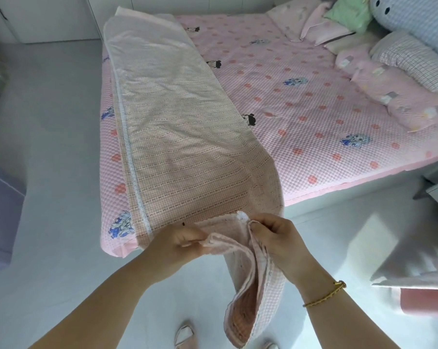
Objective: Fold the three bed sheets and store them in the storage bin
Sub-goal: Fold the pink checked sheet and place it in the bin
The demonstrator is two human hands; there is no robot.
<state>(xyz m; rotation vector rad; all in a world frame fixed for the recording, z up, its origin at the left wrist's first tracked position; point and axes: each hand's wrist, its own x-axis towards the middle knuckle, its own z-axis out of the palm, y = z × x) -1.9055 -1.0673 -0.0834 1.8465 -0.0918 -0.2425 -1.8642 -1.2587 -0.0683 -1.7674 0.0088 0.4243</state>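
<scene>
A pink checked bed sheet [172, 127], folded into a long narrow strip, lies along the left side of the bed and reaches its far end. Its near end hangs off the bed's front edge toward the floor. My left hand [177, 243] pinches one corner of that near end. My right hand [276, 238], with a gold bracelet on the wrist, grips the neighbouring corner with the white trim. Both hands are close together just in front of the bed's near edge. No other loose sheet can be told apart.
The bed [301, 104] carries a pink dotted cover, with pillows [394, 79] and a blue plush [414, 13] at the far right. A purple box [1, 212] stands at the left. A white and pink object [414, 268] sits on the floor at right. My feet [185, 333] are below.
</scene>
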